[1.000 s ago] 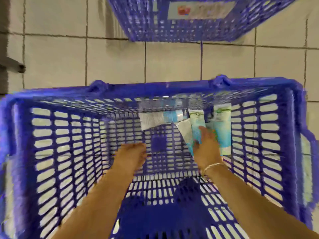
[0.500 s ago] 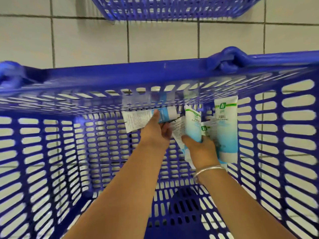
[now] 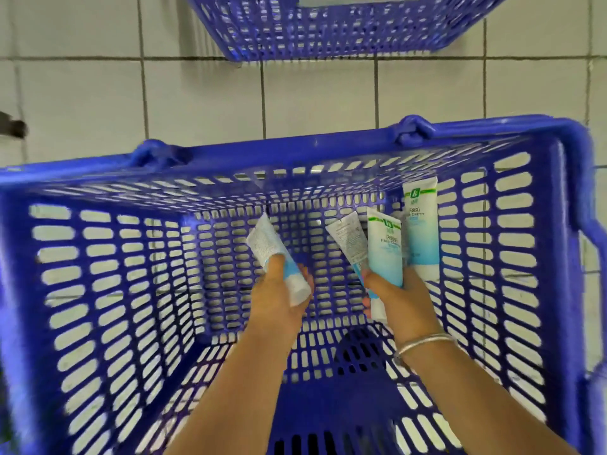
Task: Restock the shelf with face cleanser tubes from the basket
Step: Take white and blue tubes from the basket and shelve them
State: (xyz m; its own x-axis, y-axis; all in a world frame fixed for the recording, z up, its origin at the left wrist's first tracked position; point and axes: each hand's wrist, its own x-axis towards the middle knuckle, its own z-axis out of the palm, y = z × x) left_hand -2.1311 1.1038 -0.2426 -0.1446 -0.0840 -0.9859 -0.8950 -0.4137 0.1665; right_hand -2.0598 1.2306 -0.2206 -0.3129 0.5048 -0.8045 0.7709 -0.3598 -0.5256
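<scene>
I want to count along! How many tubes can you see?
4: one tube in the left hand; three tubes fanned in the right hand, inside the basket. None looks hidden.

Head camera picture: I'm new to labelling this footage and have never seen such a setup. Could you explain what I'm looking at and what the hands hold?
The camera sits on a person's head, looking down at their own bare arms; there is no robot. Both hands reach into a blue plastic basket standing on a white tiled floor. The left hand grips one face cleanser tube, printed back facing up. The right hand holds several tubes fanned out, with a silver bracelet on its wrist. A second blue basket shows at the top edge.
</scene>
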